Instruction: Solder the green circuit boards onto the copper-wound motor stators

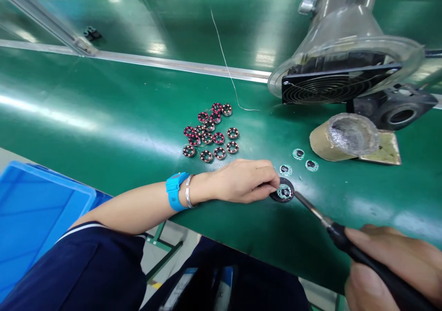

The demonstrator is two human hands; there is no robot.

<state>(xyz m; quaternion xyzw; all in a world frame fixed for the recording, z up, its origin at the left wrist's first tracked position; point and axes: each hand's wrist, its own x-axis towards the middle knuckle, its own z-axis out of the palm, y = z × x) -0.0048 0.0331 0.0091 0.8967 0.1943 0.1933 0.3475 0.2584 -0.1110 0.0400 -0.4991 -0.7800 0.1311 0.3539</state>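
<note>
Blue bin (37, 223): beside the near-left edge of the green work surface (124, 118).
Dark part (91, 33): behind the rear metal rail (179, 64), beside the foot of a slanted strut (44, 16).
Wristband (177, 191): blue, on the left forearm, next to a metal bracelet (188, 191).
Coils (207, 139): ring-shaped, grouped loosely beyond the left hand.
Thin wire (225, 58): descends from above; its lower end lies right of the coils.
Left hand (247, 182): thumb and fingers pinched on the left edge of the black ring; the exact grip point is hidden.
Black ring (281, 200): on the work surface, around a round circuit board (284, 191); left edge obstructed by the fingers.
Loose boards (311, 165): three, just beyond the ring.
Soldering iron (312, 210): tip at the ring's right edge; contact cannot be confirmed.
Fan (328, 88): below a clear hood (348, 30), overhanging the rear right.
Cup (321, 141): tilted, partly obstructing a yellowish block (385, 150).
Right hand (393, 260): grasping the iron's black handle, obstructing the near-right surface.
</note>
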